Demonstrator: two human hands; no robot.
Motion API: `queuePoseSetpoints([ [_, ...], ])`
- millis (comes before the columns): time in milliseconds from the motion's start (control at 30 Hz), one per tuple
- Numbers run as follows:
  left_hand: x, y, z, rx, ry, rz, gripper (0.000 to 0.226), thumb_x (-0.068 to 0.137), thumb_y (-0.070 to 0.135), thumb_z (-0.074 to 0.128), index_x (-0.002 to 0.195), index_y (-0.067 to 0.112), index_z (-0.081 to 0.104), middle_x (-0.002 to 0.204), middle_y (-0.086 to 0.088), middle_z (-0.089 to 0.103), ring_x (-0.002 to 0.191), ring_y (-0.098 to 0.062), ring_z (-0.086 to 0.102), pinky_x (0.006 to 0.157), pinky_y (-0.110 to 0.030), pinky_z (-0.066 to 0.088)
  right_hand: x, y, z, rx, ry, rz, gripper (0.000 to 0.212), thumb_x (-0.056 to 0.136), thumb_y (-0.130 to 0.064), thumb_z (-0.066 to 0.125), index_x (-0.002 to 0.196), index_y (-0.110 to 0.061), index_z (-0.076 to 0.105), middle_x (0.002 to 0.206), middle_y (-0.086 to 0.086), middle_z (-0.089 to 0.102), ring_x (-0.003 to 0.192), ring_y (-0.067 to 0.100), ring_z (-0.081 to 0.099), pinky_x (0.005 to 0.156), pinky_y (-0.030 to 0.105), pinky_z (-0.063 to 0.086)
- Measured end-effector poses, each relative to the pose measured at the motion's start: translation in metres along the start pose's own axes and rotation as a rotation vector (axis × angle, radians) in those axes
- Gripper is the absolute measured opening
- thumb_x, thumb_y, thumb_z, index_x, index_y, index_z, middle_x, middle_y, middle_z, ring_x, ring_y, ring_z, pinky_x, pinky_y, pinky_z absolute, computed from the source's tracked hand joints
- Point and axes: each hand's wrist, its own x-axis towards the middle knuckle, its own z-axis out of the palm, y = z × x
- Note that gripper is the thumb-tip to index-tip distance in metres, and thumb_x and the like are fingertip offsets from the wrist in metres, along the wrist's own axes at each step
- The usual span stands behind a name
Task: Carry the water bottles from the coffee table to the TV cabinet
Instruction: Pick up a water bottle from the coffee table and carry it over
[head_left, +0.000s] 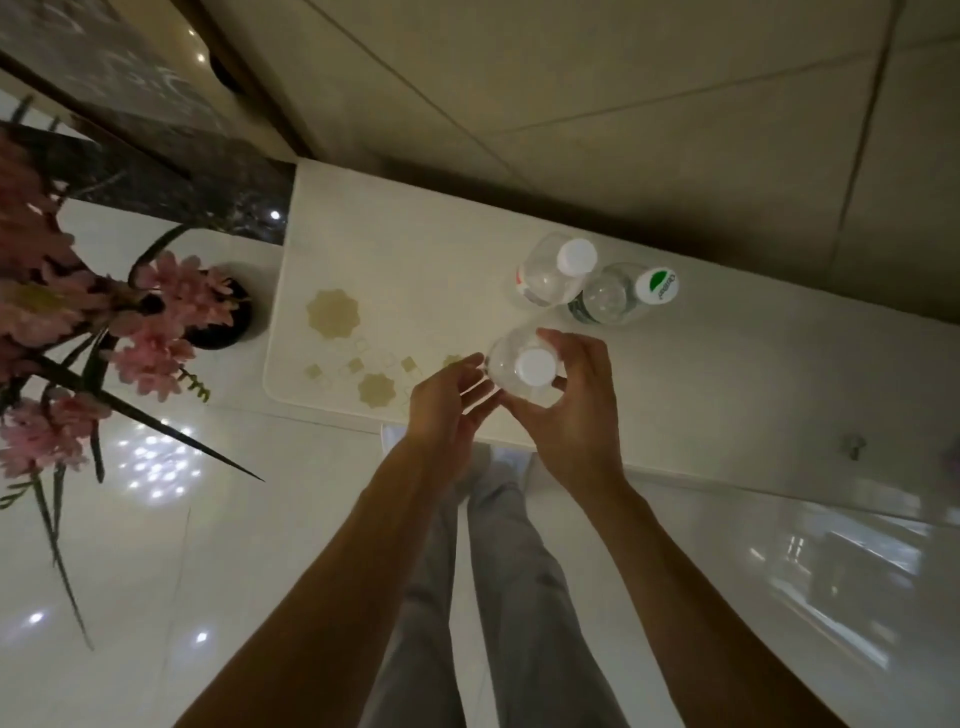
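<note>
Three clear water bottles stand upright on a white cabinet top (727, 374). My right hand (576, 410) curls round the nearest bottle (519, 369), which has a white cap, gripping it from the right side. My left hand (447, 410) lies with straight fingers against that bottle's left side. Behind it stand a second white-capped bottle (556, 273) and, touching it on the right, a bottle with a green and white cap (618, 296).
A cream mat with beige flower shapes (363, 291) covers the cabinet's left end. A dark pot (223, 317) of pink flowers (166, 322) with long spiky leaves stands at the left on the glossy white floor. A wall rises behind the cabinet.
</note>
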Motion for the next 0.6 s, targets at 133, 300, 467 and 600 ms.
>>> queuePoseSetpoints([
  [133, 0.012, -0.001, 0.008, -0.035, -0.030, 0.010, 0.025, 0.096, 0.002, 0.042, 0.110, 0.000, 0.062, 0.121, -0.020, 0.065, 0.108, -0.032, 0.065, 0.082, -0.035, 0.057, 0.012, 0.012, 0.008, -0.009, 0.030, -0.001, 0.069, 0.072, -0.036, 0.083, 0.130, -0.015, 0.052, 0.132, 0.006, 0.052, 0.120, 0.020, 0.053, 0.095, 0.036, 0.053],
  [300, 0.010, -0.003, 0.016, -0.097, -0.068, 0.026, 0.024, 0.097, 0.004, 0.041, 0.107, 0.004, 0.063, 0.123, -0.016, 0.065, 0.112, -0.031, 0.064, 0.093, -0.040, 0.054, 0.016, 0.014, 0.013, 0.062, 0.095, 0.047, 0.066, 0.077, -0.030, 0.080, 0.133, -0.012, 0.050, 0.136, 0.004, 0.052, 0.124, 0.016, 0.051, 0.101, 0.040, 0.051],
  [467, -0.011, 0.001, 0.024, -0.102, -0.079, 0.020, 0.023, 0.096, 0.001, 0.039, 0.101, 0.005, 0.061, 0.124, -0.017, 0.063, 0.114, -0.033, 0.061, 0.092, -0.041, 0.054, 0.010, 0.004, 0.001, 0.112, 0.100, 0.049, 0.061, 0.081, -0.023, 0.076, 0.134, -0.011, 0.047, 0.137, 0.007, 0.054, 0.126, 0.022, 0.053, 0.099, 0.047, 0.051],
  [600, -0.044, 0.015, 0.023, -0.015, -0.059, 0.032, 0.024, 0.097, 0.003, 0.038, 0.108, 0.001, 0.059, 0.112, -0.016, 0.065, 0.111, -0.034, 0.062, 0.099, -0.045, 0.050, 0.002, -0.013, -0.027, 0.082, 0.062, 0.054, 0.056, 0.083, -0.019, 0.074, 0.133, -0.011, 0.049, 0.135, 0.008, 0.056, 0.121, 0.023, 0.057, 0.099, 0.043, 0.051],
])
